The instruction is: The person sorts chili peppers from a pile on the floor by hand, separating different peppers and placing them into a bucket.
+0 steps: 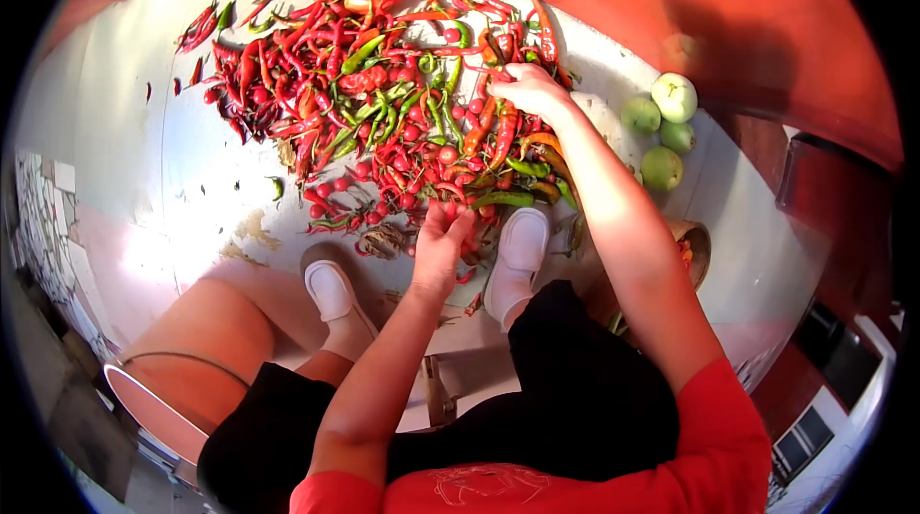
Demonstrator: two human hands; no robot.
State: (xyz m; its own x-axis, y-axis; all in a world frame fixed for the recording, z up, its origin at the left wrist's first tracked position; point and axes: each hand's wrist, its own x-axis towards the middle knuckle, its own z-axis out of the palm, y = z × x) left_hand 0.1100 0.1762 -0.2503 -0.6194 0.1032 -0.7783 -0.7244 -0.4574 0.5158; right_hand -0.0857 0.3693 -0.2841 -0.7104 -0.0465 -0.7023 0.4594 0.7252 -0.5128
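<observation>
A broad heap of red and green chili peppers [335,64] spreads over the pale floor in front of me. Small round red peppers [448,156] are mixed in near its lower part. My left hand [446,234] is at the near edge of the heap, its fingers curled around red chili peppers, partly hidden by the hand. Farther off and to the right, my right hand [529,90] reaches into the heap. Its fingertips close on a red chili pepper, and the palm side is out of sight.
Several round green fruits [662,169] lie right of the heap. Beside my right forearm stands a container [700,251] with peppers inside. A large orange bucket [206,332] lies at the lower left. My white shoes [523,238] border the heap, near a dry brown clump [383,240].
</observation>
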